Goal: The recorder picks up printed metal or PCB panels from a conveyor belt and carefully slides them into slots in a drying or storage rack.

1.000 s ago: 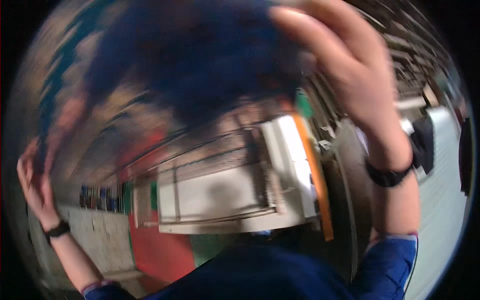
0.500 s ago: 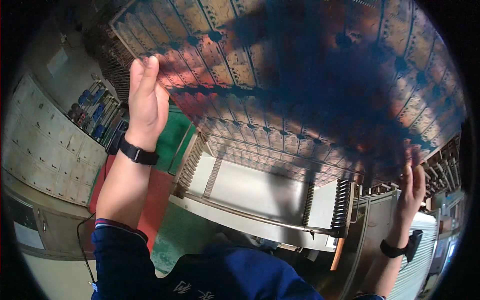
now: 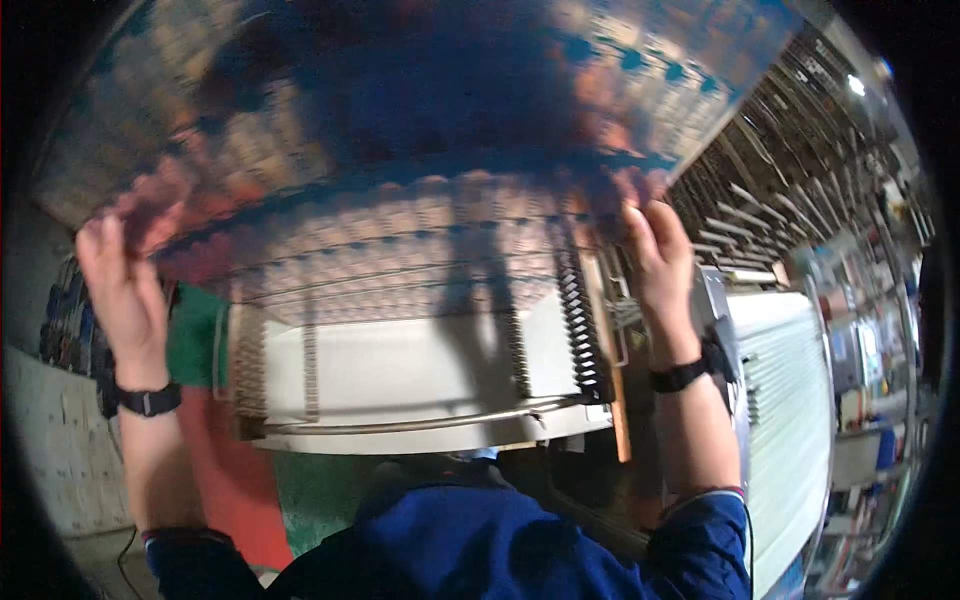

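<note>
Panel (image 3: 420, 110), broad, rectangular-looking, rigid and glossy, with copper-coloured and blue patterning in rows, is held up between the two bare hands, above and partly in front of a white, open-fronted rack (image 3: 385, 360). Its patterned face turns toward the wearer. The longest visible stretch runs left to right, climbing slightly to the right; the top is cut off, so its true long axis cannot be told. The left hand (image 3: 128, 315) has the left side edge, fingers nearly straight and pointing up; the right hand (image 3: 662, 262) has the right side edge, its fingers slightly bent. Each grip is shallow, and blur hides exactly how the fingertips meet the edge. Below, a rounded metal bar (image 3: 400, 426) crosses the rack's front, with a black toothed strip (image 3: 580, 330) at its right end.
</note>
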{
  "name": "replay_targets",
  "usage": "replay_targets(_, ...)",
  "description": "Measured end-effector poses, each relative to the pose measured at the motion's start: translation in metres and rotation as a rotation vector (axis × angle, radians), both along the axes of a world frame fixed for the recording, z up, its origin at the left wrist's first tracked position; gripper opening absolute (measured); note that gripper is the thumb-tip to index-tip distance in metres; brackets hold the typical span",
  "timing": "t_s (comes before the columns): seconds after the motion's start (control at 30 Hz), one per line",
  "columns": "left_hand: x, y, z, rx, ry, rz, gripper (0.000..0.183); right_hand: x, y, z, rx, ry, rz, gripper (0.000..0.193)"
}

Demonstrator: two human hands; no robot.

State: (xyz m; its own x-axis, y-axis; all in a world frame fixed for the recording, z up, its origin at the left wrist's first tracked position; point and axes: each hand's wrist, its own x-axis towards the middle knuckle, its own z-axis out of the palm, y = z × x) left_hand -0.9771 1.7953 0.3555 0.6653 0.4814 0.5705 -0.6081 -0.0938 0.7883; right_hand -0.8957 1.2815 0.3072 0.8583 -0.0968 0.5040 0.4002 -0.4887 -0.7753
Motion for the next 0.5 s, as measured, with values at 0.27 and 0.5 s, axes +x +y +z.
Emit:
replay_targets(0.27,0.005,-0.004,-0.006,-0.085,0.022,0.099,0.026,-0.009,-0.003,-0.011,0.061,0.07,0.043,0.019)
replay_targets(0.5,0.002,0.021,-0.007,-0.056,0.061,0.081,0.072,-0.016,0.008,-0.003,0.069,0.027,0.017,0.021)
